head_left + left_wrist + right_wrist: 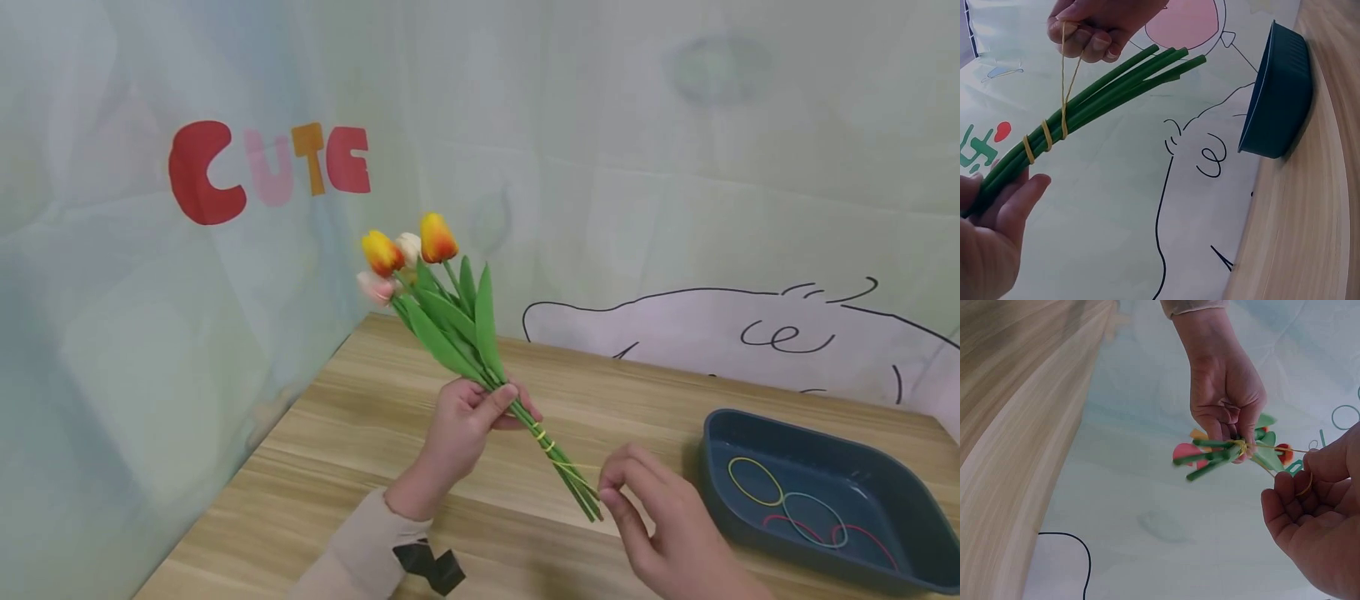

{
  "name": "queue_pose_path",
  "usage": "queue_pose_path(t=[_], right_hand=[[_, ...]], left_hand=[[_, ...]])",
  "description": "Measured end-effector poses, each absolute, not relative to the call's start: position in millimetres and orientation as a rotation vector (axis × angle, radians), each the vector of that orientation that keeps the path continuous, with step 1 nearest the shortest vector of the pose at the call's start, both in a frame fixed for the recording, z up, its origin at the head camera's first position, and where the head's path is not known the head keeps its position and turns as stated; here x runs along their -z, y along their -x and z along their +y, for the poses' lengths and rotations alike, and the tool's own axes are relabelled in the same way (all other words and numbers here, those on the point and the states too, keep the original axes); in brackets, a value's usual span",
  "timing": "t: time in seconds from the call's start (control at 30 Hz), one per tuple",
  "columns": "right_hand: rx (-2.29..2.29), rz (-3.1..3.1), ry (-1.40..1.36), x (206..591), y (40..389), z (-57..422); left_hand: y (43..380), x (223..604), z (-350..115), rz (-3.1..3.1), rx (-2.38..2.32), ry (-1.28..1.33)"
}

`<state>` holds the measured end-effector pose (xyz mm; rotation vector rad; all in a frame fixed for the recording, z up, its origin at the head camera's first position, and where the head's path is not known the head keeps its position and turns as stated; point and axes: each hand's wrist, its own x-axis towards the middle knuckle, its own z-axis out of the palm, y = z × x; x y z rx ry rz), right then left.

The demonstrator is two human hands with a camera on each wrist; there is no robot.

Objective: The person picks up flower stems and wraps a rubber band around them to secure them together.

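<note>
My left hand grips a bunch of artificial tulips by the stems, tilted with the blooms up and to the left. Orange-yellow, white and pink heads show at the top among green leaves. A yellow rubber band is wound round the green stems below that hand, in several turns. From the last turn a loop stretches out to my right hand, which pinches its end between thumb and fingers. In the right wrist view the taut loop runs from the stem ends to the right hand's fingers.
On the wooden table at the right stands a dark blue tray. Yellow, red and pale green rubber bands lie in it. Printed cloth hangs behind and on the left, with coloured letters.
</note>
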<state>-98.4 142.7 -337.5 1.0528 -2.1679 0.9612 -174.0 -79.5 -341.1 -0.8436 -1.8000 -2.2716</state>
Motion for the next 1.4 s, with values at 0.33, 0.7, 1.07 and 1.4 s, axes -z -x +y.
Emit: queue_pose_path(t=[0.33,0.7,1.07,1.4], right_hand=[[-0.869,-2.129,-1.065,334,99,146],[-0.857,-2.116,-1.051,332,97,149],[-0.93,-2.056,-1.045,339,96,144],[-1.037,-2.064,-1.014,349,93,138]], left_hand=[[174,338,-81,-1.781,2.554,0.837],[179,342,-86,-1.649,2.734,0.987],[180,340,-90,-1.497,2.97,0.876],[178,337,-89,-1.296,3.139,0.773]])
